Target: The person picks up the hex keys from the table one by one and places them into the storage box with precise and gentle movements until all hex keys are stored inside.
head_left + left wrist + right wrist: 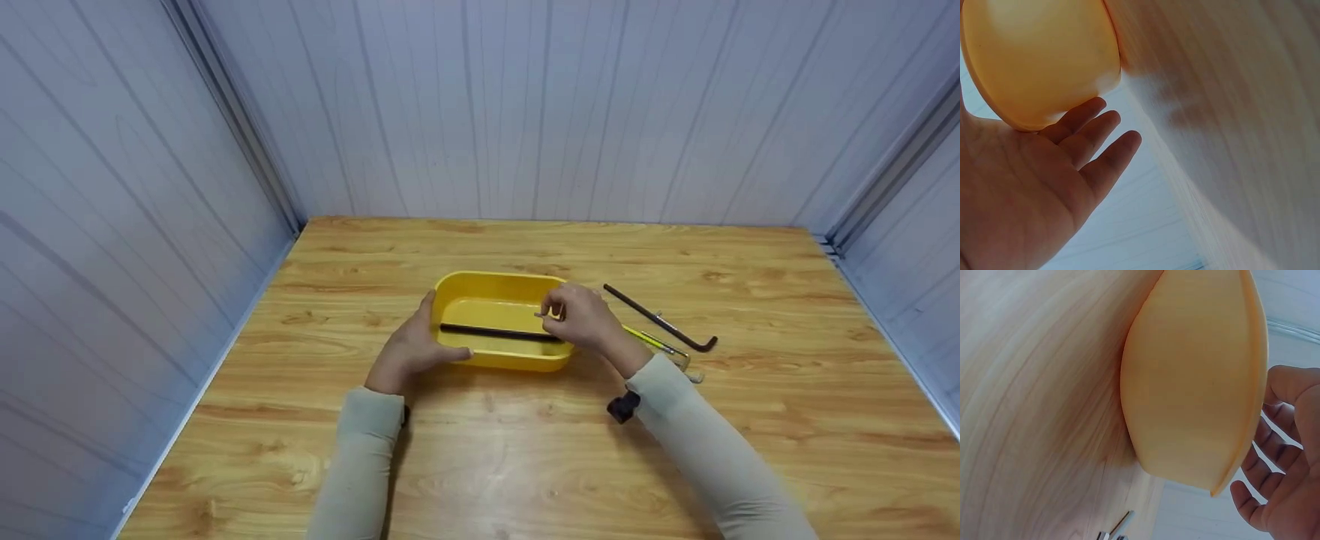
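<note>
A yellow plastic tray [502,363] stands on the wooden table. Inside it a straight black rod [495,332] lies lengthwise, its right end partly behind my right hand. My left hand [412,346] spans the tray's left end, thumb along the near rim. In the left wrist view, its fingers [1095,135] extend nearly straight against the tray's outer wall [1044,62]. Over the tray's right end, my right hand [589,319] pinches a small thin pale piece [538,314] between thumb and fingertips; most of the piece is hidden. In the right wrist view its curled fingers show beyond the rim [1261,354].
Right of the tray lies a dark L-shaped hex key [652,315]. Nearer me are a yellow hex key [651,340] and pale metal pieces [694,378], partly behind the right forearm. Pale panel walls [495,112] close off the table's back and sides.
</note>
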`<state>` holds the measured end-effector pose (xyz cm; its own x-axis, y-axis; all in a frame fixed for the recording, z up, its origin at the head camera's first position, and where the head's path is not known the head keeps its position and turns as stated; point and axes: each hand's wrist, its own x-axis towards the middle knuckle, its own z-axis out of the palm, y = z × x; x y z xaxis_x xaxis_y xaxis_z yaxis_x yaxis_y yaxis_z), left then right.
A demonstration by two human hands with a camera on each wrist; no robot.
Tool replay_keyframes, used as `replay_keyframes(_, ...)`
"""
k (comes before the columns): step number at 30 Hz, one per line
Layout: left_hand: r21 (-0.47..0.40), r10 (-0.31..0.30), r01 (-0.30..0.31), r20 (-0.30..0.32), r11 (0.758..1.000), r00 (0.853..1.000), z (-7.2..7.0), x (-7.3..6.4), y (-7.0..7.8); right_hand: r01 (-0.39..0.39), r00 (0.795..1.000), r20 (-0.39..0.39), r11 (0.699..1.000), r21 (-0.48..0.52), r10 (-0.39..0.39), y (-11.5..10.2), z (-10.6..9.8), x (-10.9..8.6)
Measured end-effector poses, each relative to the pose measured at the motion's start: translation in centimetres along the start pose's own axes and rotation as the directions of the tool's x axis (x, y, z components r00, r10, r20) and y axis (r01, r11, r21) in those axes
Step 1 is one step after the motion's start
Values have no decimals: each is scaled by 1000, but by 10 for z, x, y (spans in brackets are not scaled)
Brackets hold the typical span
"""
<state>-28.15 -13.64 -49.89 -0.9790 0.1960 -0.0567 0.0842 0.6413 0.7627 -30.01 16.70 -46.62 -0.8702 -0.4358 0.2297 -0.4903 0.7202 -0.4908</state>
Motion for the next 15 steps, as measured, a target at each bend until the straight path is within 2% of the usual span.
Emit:
replay_keyframes(4, 9, -18, 18, 9, 1000, 1000, 0, 0, 1, -1, 1000, 17, 1000, 21, 0, -1, 4, 2)
replay_keyframes(11, 5, -6, 6, 1, 1000, 1000, -2, 2, 1, -20, 999, 36, 999, 44, 19, -5, 14, 8)
replay_keyframes(15, 7, -13, 13, 0, 1000, 1000, -1, 1, 0, -27, 998, 49, 999, 23, 26, -5, 19, 11)
